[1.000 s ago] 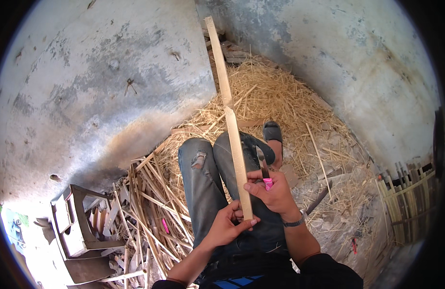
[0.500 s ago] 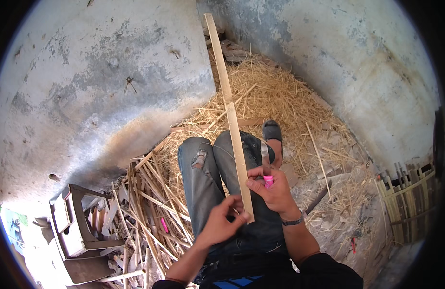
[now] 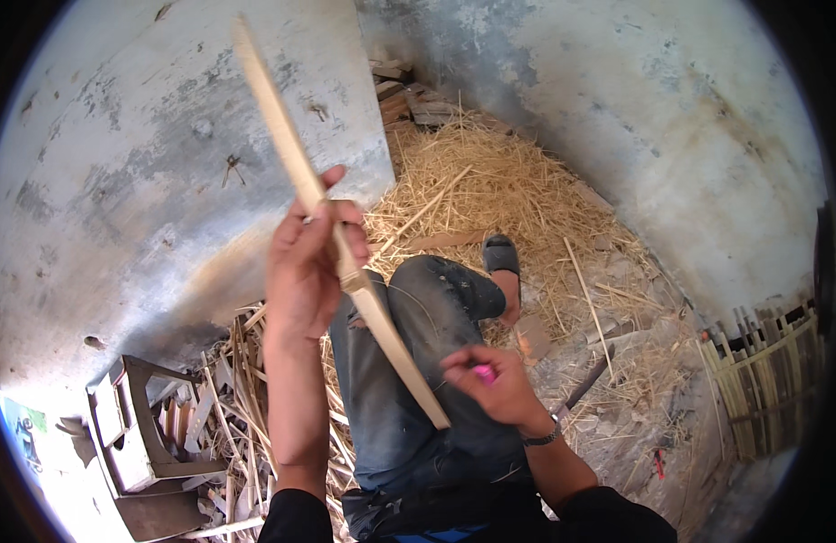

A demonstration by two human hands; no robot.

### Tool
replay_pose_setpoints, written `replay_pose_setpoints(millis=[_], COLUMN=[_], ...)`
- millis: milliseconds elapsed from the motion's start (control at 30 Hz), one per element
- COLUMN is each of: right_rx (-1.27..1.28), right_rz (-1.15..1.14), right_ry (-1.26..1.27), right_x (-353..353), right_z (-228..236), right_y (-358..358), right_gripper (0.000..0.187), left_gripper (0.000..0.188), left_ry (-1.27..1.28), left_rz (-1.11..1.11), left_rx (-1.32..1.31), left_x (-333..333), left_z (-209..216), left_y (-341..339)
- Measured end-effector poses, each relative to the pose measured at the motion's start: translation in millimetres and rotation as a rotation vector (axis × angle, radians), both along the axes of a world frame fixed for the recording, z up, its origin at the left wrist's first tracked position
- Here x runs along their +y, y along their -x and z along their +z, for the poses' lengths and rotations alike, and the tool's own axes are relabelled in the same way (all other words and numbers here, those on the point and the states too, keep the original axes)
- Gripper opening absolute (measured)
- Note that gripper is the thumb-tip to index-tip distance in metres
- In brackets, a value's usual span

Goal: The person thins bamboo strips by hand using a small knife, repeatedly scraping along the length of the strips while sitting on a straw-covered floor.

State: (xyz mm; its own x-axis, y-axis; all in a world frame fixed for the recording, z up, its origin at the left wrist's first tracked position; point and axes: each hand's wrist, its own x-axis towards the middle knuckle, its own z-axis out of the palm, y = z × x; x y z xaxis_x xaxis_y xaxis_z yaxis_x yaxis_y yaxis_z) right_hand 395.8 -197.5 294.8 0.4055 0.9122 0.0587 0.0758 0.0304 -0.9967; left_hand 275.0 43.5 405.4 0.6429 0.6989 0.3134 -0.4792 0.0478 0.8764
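A long, pale bamboo strip (image 3: 393,342) with a raised node slants across my lap, its lower end over my thigh. My left hand (image 3: 302,267) is closed round it above the node, fingers partly behind it. The far end rises in front of the left wall and is slightly blurred. Just right of the lower end, my right hand (image 3: 499,385) is closed and smeared by motion. A small bright pink thing (image 3: 484,372) shows between its fingers; its kind is unclear. The right hand stands apart from the strip.
Loose straw-like shavings (image 3: 490,181) heap in the wall corner. Thin sticks (image 3: 242,398) pile at my left beside a broken wooden frame (image 3: 147,421). A dark rod-like piece (image 3: 590,380) lies beyond my right wrist. A slatted bamboo basket (image 3: 766,385) stands far right.
My left hand has moved from the strip's lower end up past its node. The strip's far end has swung left. My right hand has come off the strip and moved slightly down and left.
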Motion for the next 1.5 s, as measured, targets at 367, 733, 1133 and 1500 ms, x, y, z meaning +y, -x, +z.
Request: replay_pose_setpoints(millis=[367,733,1133,1500], right_rx=[-0.255,-0.444,0.034,0.579], right_rz=[-0.761,-1.207,-1.239,-1.29], right_ry=[0.604,1.416,1.417,0.656], right_x=[-128,-200,-221,-238], right_z=[-354,-385,-395,-340], right_y=[-175,-86,-24,-81], right_gripper=[0.029,0.056,0.046,0.038], left_gripper=[0.041,0.039,0.028,0.042], left_ry=[-0.226,-0.185,-0.438,-0.055], left_rz=[0.322,0.458,0.516,0.167], left_rx=[-0.288,0.478,0.564,0.149], left_x=[68,87,89,105], left_z=[69,-108,-280,-153], left_y=[58,-103,-113,-124])
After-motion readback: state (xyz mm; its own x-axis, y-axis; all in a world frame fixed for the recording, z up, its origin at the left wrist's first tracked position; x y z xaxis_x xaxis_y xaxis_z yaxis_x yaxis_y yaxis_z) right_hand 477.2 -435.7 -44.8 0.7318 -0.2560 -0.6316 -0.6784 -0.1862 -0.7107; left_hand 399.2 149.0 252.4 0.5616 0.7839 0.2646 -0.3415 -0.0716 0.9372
